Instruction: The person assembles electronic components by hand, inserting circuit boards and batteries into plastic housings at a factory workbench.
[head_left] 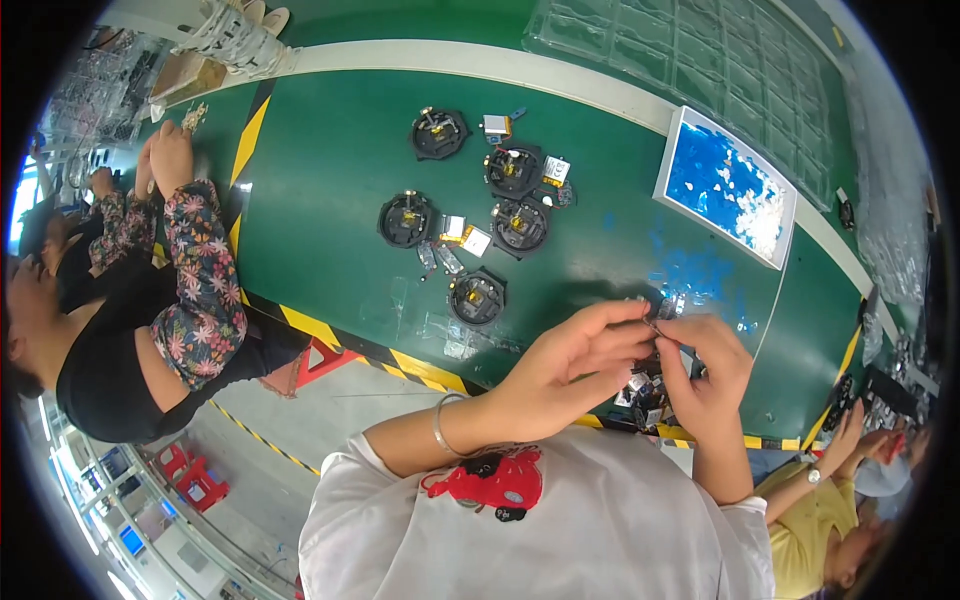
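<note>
Green smooth tabletop (330, 180) beneath, with a tiny dark part (652, 324) apparently pinched between thumb and forefinger of the right hand (727, 385), right at the fingertips of the left hand (560, 372), fairly straight-fingered, its own grip impossible to tell. Likeliest trouble: a slip from so narrow a hold, and loss among the jumbled heap of small parts (643, 395) just below. By count, five black round housings (477, 297), four flat silver-white pouch batteries (557, 171), one white blue-lined tray (671, 155) of uncounted white bits.
</note>
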